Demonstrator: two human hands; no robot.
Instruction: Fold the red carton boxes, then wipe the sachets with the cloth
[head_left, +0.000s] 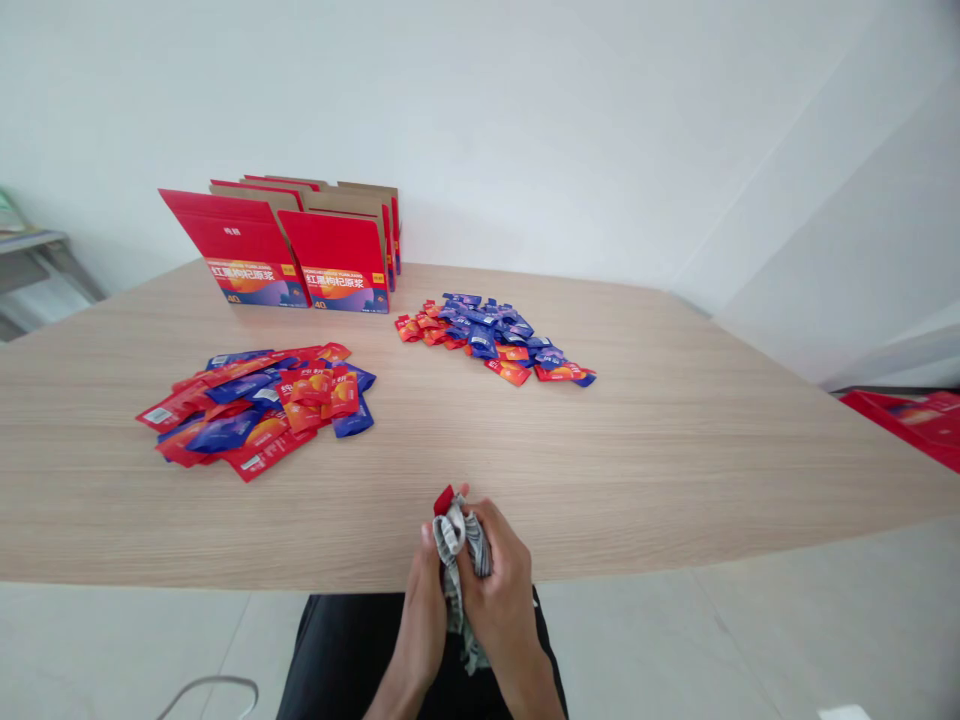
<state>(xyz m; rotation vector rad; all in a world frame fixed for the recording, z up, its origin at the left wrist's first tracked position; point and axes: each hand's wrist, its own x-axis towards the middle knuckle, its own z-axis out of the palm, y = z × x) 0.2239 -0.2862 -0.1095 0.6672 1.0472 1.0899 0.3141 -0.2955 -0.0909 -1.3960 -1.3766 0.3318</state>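
Observation:
A bunched grey-and-white striped cloth [453, 545] is held between my two hands at the table's front edge. My left hand [424, 600] presses against its left side, with the fingers closed on it. On the other side my right hand [499, 580] grips the cloth, thumb towards the middle. A small red piece [444, 500] sticks out at the top of the cloth; whether it is part of it I cannot tell. Most fingertips are hidden behind the cloth.
Red and blue sachets [262, 400] lie heaped on the table [600, 480] at the left; smaller sachets [484, 330] are piled further back. Several open red boxes [337, 260] stand at the back left. Another red box [915, 420] is beyond the right edge.

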